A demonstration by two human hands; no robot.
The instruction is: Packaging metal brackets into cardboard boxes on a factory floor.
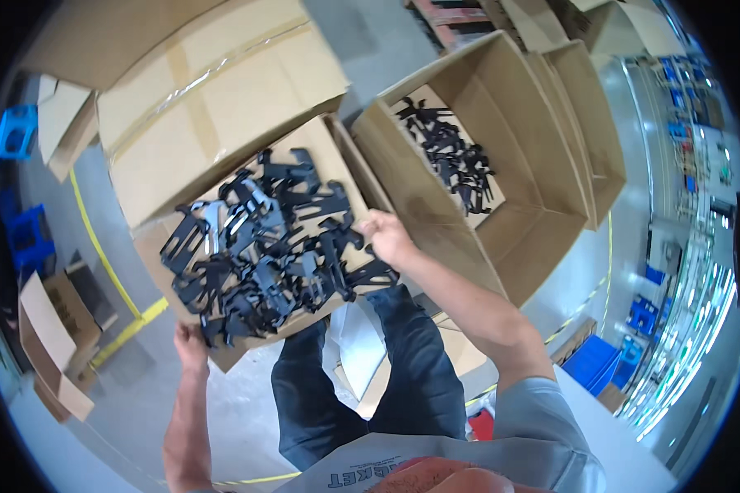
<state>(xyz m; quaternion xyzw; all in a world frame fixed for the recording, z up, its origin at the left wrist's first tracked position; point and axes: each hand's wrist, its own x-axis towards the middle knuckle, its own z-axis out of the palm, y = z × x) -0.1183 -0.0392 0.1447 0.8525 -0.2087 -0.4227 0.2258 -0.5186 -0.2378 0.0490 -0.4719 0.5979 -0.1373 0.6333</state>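
A flat cardboard sheet lies tilted in front of me, heaped with several black slotted brackets. At its near left corner, my left hand is closed on the edge, with the fingers partly hidden beneath. My right hand grips the sheet's right edge, its thumb and fingers pinched together close to the brackets. To the right of that hand stands an open cardboard box. More black parts lie inside it on a pale cardboard layer.
A large taped carton adjoins the sheet's far side. Another open box stands behind the right one. Blue stools and an open carton are at the left. Yellow tape marks the floor. A blue bin sits at the right.
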